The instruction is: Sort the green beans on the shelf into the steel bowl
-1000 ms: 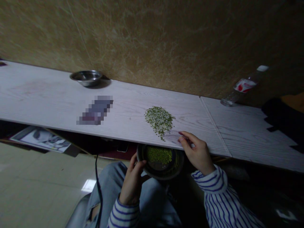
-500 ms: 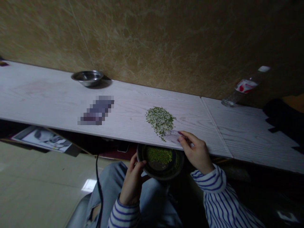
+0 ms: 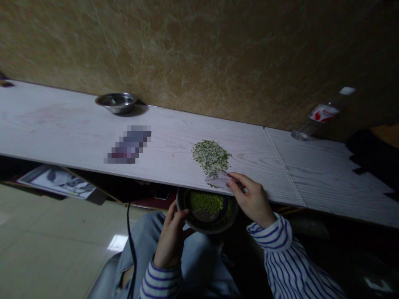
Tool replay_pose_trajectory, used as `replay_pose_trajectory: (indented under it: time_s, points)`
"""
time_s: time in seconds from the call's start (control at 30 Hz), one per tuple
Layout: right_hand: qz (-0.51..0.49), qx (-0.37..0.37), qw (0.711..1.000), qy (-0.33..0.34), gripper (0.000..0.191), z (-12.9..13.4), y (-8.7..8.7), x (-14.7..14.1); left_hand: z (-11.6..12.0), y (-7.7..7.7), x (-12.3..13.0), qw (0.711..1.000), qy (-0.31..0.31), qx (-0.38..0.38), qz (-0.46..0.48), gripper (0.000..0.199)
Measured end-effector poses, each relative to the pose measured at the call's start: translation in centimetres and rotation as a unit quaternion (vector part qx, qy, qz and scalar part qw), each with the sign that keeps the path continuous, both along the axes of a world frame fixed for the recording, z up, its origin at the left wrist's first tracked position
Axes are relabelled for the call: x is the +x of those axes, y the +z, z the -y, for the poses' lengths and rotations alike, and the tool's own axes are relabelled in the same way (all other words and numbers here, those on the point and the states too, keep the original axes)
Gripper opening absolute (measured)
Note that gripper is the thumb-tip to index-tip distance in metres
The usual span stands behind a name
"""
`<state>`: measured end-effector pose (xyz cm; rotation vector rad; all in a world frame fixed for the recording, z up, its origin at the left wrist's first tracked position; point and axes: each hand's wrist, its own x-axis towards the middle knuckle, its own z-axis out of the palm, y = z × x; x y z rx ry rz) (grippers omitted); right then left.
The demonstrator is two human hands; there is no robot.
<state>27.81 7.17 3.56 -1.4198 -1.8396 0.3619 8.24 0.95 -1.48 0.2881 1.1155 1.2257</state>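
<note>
My left hand (image 3: pixel 173 234) grips the left rim of a round metal bowl (image 3: pixel 229 224), thumb over the edge. The bowl sits just below the table's front edge, above my lap, with green mung beans (image 3: pixel 205 202) inside. Between the fingertips of my right hand (image 3: pixel 252 199) is a thin, clear plastic piece with a rounded edge (image 3: pixel 216 180); its exact kind is hard to make out. It lies at the near end of a spread pile of mung beans mixed with white grains (image 3: pixel 211 154). A few beans lie right beside the plastic, close to the table edge.
On the white wood-grain table (image 3: pixel 168 141) are an empty-looking steel bowl (image 3: pixel 116 104) by the wall, a pixelated item (image 3: pixel 129 145) and a plastic bottle (image 3: pixel 322 114). Dark fabric (image 3: pixel 374 153) lies at the right. A phone (image 3: pixel 162 192) rests on the shelf beneath.
My right hand has moved left and slightly nearer with the plastic piece, along the pile's near end. My left hand and the bowl have shifted slightly left.
</note>
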Motion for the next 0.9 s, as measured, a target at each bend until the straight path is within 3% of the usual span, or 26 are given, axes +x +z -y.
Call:
replay_pose_trajectory:
  time_s: [0.23, 0.53, 0.9]
  points:
    - [-0.002, -0.018, 1.0, 0.018, 0.024, 1.0, 0.0, -0.1, 0.1, 0.4, 0.1, 1.0, -0.006, -0.016, -0.002, 0.05]
    - [-0.024, 0.022, 0.996, -0.088, 0.027, 1.0, -0.4, 2.1, 0.2, 0.1, -0.3, 1.0, -0.019, -0.002, -0.004, 0.051]
    - [0.041, 0.0, 0.999, 0.024, 0.024, -1.6, 0.4, 0.0, -0.1, 0.0, -0.1, 1.0, -0.009, -0.017, 0.005, 0.057]
